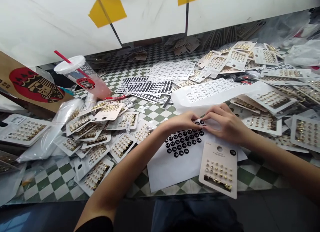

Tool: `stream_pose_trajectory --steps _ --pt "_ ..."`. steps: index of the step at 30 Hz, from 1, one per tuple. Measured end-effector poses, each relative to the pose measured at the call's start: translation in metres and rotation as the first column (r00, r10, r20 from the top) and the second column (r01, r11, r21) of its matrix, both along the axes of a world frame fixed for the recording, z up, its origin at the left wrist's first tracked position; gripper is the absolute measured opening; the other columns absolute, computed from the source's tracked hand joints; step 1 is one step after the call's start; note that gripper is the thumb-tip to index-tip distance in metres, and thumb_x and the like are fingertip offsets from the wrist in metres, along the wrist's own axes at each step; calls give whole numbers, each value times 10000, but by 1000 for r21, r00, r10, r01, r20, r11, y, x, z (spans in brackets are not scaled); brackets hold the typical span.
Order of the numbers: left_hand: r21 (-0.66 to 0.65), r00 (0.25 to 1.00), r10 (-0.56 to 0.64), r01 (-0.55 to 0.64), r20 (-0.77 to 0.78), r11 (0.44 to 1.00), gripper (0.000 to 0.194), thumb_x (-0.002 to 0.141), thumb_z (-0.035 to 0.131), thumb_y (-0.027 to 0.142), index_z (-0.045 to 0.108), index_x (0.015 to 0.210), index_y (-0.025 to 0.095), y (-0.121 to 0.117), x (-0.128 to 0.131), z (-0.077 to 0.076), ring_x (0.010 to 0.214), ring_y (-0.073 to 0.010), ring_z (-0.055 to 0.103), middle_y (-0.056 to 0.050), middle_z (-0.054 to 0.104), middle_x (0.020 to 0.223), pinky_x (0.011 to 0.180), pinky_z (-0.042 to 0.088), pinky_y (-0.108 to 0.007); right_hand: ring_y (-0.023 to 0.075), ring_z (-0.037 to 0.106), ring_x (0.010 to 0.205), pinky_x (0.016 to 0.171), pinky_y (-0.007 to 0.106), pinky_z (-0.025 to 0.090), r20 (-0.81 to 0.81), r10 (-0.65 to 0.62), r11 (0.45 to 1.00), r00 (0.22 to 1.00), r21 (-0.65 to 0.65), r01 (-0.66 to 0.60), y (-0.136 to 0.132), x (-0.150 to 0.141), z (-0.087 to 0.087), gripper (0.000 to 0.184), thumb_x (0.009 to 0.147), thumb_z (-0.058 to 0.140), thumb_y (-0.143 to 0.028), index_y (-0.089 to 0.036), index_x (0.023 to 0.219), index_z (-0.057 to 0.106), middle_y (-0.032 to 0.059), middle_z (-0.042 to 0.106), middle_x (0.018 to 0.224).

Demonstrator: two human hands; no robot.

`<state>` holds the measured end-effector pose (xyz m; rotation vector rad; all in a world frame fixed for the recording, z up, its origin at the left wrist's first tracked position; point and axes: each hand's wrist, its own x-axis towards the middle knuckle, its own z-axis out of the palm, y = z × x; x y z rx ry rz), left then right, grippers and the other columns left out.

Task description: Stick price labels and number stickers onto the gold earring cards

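A white sheet of round black price stickers [180, 141] lies at the table's front, its lower part bare of stickers. My left hand [186, 121] is closed on the sheet's upper edge, fingers curled around it. Thumb and index finger of my right hand [222, 123] pinch the same upper right corner, close against my left fingertips. Whether a single sticker is lifted between them, I cannot tell. Just below my right hand lies a beige earring card [218, 170] with rows of gold earrings and a round black sticker in its top right corner.
Piles of carded earrings lie left [97, 138] and right [270, 98]. Behind are more sticker sheets [145, 87] and white label sheets [210, 92]. A tilted plastic drink cup [83, 77] with a red straw stands beside a brown paper bag [32, 82]. A white panel [155, 15] borders the back.
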<state>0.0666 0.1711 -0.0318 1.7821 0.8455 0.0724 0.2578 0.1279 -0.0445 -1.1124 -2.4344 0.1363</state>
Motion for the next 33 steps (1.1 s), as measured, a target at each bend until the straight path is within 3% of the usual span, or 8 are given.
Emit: stream_pose_trajectory --steps 15,20,23,25,27,29,31,33 --pt "19 1000 8 -8 -5 1000 178 753 565 305 520 651 165 -1 1 4 542 -90 333 41 387 591 533 244 -271 262 478 828 801 437 448 35 -40 999 999 23 39 -3 -6 -3 191 858 442 -207 -177 806 623 120 615 826" --pt "34 1000 -7 6 24 999 194 754 574 360 560 741 167 4 -4 0 616 -103 414 18 481 692 574 299 -268 268 507 916 855 455 446 -92 -54 996 994 -71 48 2 3 0 134 833 501 -239 -210 903 612 95 612 911" --pt "39 998 5 -8 66 999 224 751 591 380 533 701 170 4 -4 -2 606 -95 412 26 471 673 570 302 -261 288 531 1012 898 492 441 -246 -155 964 957 -248 92 3 11 8 354 784 596 -318 -213 1120 548 109 596 1061" --pt "21 994 23 -26 103 999 227 754 593 390 543 729 170 3 -3 -1 621 -96 438 21 497 692 578 324 -254 265 602 917 801 453 508 -385 -273 844 882 -535 28 3 15 15 498 763 629 -381 -208 1206 484 101 629 1020" --pt "3 986 61 -62 155 998 225 776 573 390 551 782 166 1 -1 2 663 -104 481 2 540 751 606 364 -251 227 648 792 694 383 549 -435 -412 610 801 -785 -113 2 19 19 515 739 663 -415 -198 1180 511 84 670 950" --pt "46 979 100 -110 175 993 212 802 547 372 530 785 161 -2 1 7 699 -114 511 -18 558 791 632 398 -254 213 666 767 665 341 562 -410 -501 415 762 -887 -204 1 21 19 462 686 725 -392 -191 1081 594 80 697 949" --pt "174 978 144 -169 150 970 185 818 536 348 508 823 164 -7 3 11 756 -136 535 -36 568 837 666 428 -266 207 673 764 665 320 567 -387 -556 336 736 -914 -227 1 22 17 403 633 773 -331 -184 989 654 76 712 946" --pt "407 972 212 -234 98 883 196 826 544 304 487 957 169 -15 6 14 881 -179 543 -66 574 954 748 447 -302 201 677 742 657 312 568 -381 -609 317 695 -921 -227 1 21 15 385 603 793 -283 -179 954 676 68 722 908"
